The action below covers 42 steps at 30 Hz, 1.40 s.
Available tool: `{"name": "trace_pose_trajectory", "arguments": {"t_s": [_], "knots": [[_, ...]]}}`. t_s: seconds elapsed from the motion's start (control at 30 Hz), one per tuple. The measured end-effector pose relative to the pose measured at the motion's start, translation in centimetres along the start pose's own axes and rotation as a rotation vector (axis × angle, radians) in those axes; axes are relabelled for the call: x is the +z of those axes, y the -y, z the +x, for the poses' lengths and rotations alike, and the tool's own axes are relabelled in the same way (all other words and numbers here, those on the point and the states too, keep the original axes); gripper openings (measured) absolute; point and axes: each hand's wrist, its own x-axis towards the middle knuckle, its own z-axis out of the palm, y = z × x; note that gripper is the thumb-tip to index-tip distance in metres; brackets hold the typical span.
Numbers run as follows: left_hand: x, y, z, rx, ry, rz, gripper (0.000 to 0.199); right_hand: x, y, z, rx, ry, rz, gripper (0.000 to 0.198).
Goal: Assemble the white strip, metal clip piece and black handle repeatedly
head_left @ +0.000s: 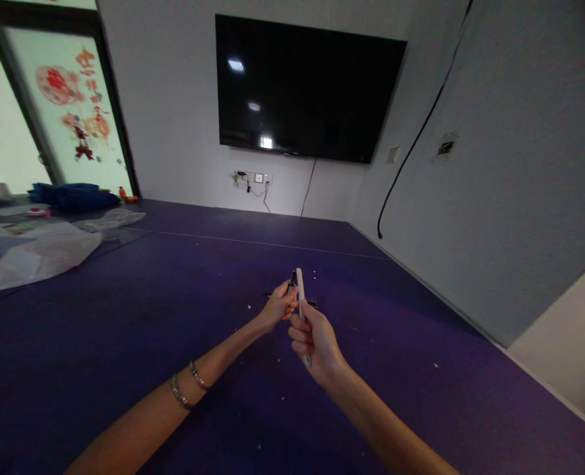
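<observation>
Leftmost, a glass door [77, 112] with red decorations stands at the far side, a blue cloth [74, 197] heaped before it. Nearer lies a crumpled plastic sheet [49, 254] on the purple floor [138, 336]. Two bracelets [180, 394] circle the left forearm. Sockets [259, 178] with plugs and thin wires sit low on the far wall. At the middle, the left hand [279, 306] has its fingers closed on a small black piece [292, 281], too small to identify. Just right of it, a white stick [300, 284] stands near upright above the floor, pinched between the right hand's [318, 341] thumb and curled fingers; whether the black piece touches it, I cannot tell. White specks dot the floor around. Beyond hangs a dark TV [307, 89]; farther right, a black cable [423, 125] dangles by the right wall.
</observation>
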Motion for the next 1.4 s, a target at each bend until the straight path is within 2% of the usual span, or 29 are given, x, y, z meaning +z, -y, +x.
{"name": "trace_pose_trajectory", "arguments": {"t_s": [0.23, 0.43, 0.77, 0.97, 1.17, 1.4], "knots": [[0.2, 0.4, -0.1, -0.007, -0.043, -0.003, 0.022, 0.3, 0.4, -0.1, 0.017, 0.034, 0.051, 0.016], [0.1, 0.3, -0.1, 0.017, -0.014, -0.019, 0.028, -0.1, -0.6, -0.3, -0.007, -0.013, 0.018, 0.021], [0.1, 0.2, -0.1, 0.031, -0.004, -0.013, 0.028, 0.0, -0.5, -0.4, -0.016, -0.038, 0.012, 0.021], [0.2, 0.0, -0.2, -0.018, 0.014, 0.006, 0.028, 0.0, 0.2, -0.4, -0.025, -0.030, 0.037, 0.021], [0.3, -0.2, -0.1, 0.018, 0.012, -0.025, 0.030, -0.5, -0.8, -0.6, 0.002, -0.053, -0.013, 0.021], [0.3, -0.4, -0.2, -0.001, 0.021, -0.003, 0.028, -0.2, 0.0, -0.4, -0.036, -0.052, 0.032, 0.021]]}}
